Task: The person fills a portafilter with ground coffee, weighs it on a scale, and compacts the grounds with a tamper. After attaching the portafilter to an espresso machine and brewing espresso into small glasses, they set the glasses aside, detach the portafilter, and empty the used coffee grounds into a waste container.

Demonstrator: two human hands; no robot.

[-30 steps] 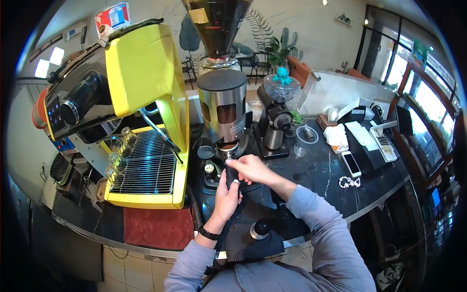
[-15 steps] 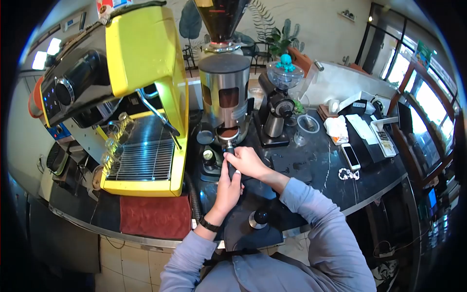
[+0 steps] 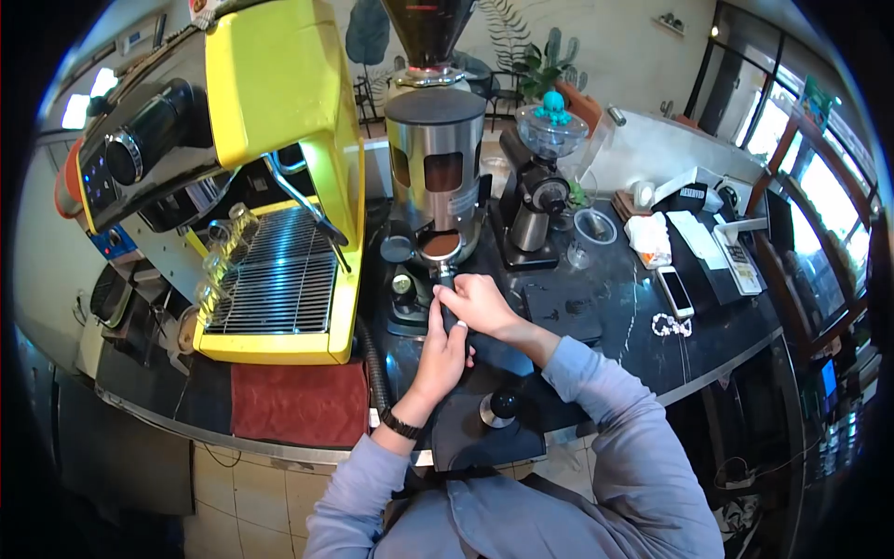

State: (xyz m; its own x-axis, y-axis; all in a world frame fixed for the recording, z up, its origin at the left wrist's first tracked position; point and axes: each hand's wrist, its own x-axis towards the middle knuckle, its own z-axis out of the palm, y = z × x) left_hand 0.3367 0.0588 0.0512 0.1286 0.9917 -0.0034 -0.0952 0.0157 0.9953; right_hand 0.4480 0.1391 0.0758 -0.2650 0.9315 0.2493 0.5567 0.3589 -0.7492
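A portafilter (image 3: 442, 249) with ground coffee in its basket sits under the spout of the large silver grinder (image 3: 436, 168). Its dark handle points toward me. My left hand (image 3: 440, 359) is closed around the lower part of the handle, from the left. From the right, my right hand (image 3: 477, 303) is closed on the same handle, nearer the basket, and touches my left hand. Left of the handle stands a small black stand with a round knob (image 3: 403, 287). A tamper (image 3: 499, 408) rests on a black mat (image 3: 466, 445) near the counter edge.
A yellow espresso machine (image 3: 279, 349) with glass cups on its tray stands on the left, above a brown-red cloth (image 3: 300, 402). A smaller black grinder (image 3: 533, 210), a plastic cup (image 3: 593, 233), a phone (image 3: 675, 291) and a bracelet (image 3: 671, 325) are on the right.
The view has shifted slightly. The basket, earlier partly hidden under the spout, now shows more of its brown coffee. Both hands remain on the handle.
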